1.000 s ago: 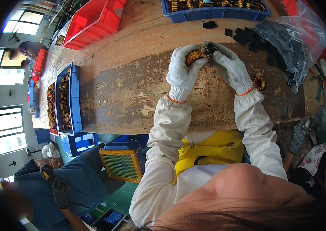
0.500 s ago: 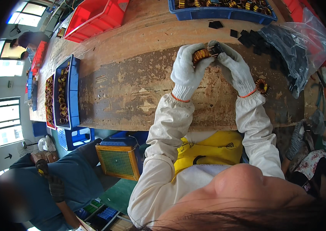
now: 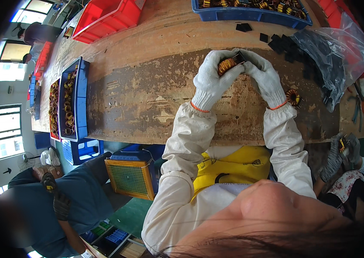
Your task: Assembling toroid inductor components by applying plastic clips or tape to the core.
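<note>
My left hand (image 3: 210,79), in a white knit glove, is closed around a copper-wound toroidal coil (image 3: 226,66). A small black plastic plate (image 3: 239,57) sits against the coil's right side. White-gloved as well, my right hand (image 3: 266,77) pinches at that plate, and its fingertips meet those of my left hand. Both hands are above the worn brown tabletop (image 3: 147,103). Another wound coil (image 3: 293,97) lies on the table just right of my right wrist. Part of the held coil and plate is hidden by my fingers.
A blue crate (image 3: 255,15) of coils stands at the far side, a red bin (image 3: 108,19) far left, another blue crate (image 3: 80,103) at left. Black plates (image 3: 283,45) and a clear plastic bag (image 3: 341,56) lie right. Co-workers sit at both sides.
The coil and black plate have turned and come slightly nearer in my hands. The plate now lies closer against the coil. At right, a co-worker's gloved hands now show a coil.
</note>
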`<state>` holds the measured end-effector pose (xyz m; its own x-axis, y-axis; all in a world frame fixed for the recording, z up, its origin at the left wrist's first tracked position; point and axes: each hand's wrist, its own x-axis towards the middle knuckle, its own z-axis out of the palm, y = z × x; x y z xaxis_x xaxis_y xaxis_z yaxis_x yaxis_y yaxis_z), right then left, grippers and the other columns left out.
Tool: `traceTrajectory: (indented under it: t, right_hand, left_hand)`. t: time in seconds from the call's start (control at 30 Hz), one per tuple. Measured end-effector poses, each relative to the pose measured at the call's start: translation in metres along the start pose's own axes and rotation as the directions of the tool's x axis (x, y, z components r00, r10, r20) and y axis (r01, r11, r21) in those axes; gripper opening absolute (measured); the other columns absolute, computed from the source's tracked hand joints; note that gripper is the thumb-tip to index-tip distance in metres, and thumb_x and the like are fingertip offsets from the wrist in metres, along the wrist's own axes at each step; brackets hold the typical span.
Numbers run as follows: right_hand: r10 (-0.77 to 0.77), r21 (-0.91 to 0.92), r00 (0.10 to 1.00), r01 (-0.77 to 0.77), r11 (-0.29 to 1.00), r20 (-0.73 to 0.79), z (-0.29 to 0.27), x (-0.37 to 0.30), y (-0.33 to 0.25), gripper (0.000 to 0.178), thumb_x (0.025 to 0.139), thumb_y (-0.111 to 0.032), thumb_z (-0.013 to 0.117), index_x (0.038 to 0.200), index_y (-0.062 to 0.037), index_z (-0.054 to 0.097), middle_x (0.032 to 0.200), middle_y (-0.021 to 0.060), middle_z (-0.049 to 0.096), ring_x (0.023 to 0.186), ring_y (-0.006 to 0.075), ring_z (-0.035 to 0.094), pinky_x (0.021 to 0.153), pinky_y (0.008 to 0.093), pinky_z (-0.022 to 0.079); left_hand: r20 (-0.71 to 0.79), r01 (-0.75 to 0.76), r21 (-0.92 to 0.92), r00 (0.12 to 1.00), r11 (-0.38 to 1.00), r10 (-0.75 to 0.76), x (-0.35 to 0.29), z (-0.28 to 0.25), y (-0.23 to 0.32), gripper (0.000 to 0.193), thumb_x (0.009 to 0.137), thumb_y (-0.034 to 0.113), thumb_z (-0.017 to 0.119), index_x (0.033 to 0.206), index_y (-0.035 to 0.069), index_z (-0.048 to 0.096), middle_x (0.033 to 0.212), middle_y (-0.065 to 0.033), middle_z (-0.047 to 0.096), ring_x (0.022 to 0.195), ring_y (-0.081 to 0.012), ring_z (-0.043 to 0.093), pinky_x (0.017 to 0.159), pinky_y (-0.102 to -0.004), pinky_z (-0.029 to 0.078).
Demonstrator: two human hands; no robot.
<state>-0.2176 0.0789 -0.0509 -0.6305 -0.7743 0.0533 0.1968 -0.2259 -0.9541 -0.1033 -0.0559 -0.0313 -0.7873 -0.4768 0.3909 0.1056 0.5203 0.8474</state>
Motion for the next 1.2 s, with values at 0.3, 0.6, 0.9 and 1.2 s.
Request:
traceTrajectory:
  t: [0.3,0.6,0.9,1.2]
  right_hand:
    - [0.017,-0.114,0.999,-0.021,0.993,-0.037,0.003,0.0,-0.002,0.039,0.097,-0.016,0.062,0.133,-0.0011,0.057,0.124,0.0077,0.065,0.111,0.0143,0.061,0.097,0.0277,0.049]
    - [0.017,-0.088,1.0,-0.019,0.996,-0.023,0.007,-0.002,-0.005,0.039,0.097,-0.011,0.062,0.133,0.001,0.055,0.125,0.0085,0.064,0.111,0.0153,0.061,0.098,0.0286,0.05]
    - [0.003,-0.054,1.0,-0.002,0.999,0.01,0.004,-0.004,-0.005,0.039,0.096,-0.011,0.062,0.133,0.0017,0.055,0.125,0.0097,0.064,0.112,0.0163,0.061,0.098,0.0296,0.05]
    - [-0.061,-0.093,0.997,0.066,0.994,0.048,0.008,0.0,0.0,0.042,0.095,-0.01,0.063,0.134,0.0022,0.053,0.127,0.011,0.062,0.114,0.017,0.06,0.099,0.0296,0.049]
  left_hand:
    - [0.019,0.117,-0.279,0.993,0.953,-0.116,-0.001,0.009,-0.016,0.031,0.084,0.009,0.076,0.11,0.003,0.061,0.102,-0.0049,0.065,0.091,-0.0106,0.062,0.078,-0.0243,0.055]
    - [0.052,0.23,-0.455,0.971,0.86,-0.232,-0.002,0.011,-0.013,0.031,0.085,0.006,0.075,0.112,0.003,0.06,0.104,-0.0052,0.065,0.09,-0.0103,0.062,0.077,-0.0241,0.055]
    - [-0.002,0.166,-0.426,0.983,0.889,-0.185,-0.003,0.013,-0.014,0.028,0.081,0.011,0.078,0.103,0.001,0.064,0.099,-0.0066,0.061,0.09,-0.0155,0.061,0.081,-0.0295,0.051]
    - [-0.063,0.025,-0.269,0.997,0.963,-0.043,-0.003,0.007,-0.016,0.03,0.082,0.006,0.077,0.107,0.002,0.06,0.097,-0.005,0.065,0.086,-0.0097,0.062,0.076,-0.0251,0.055]
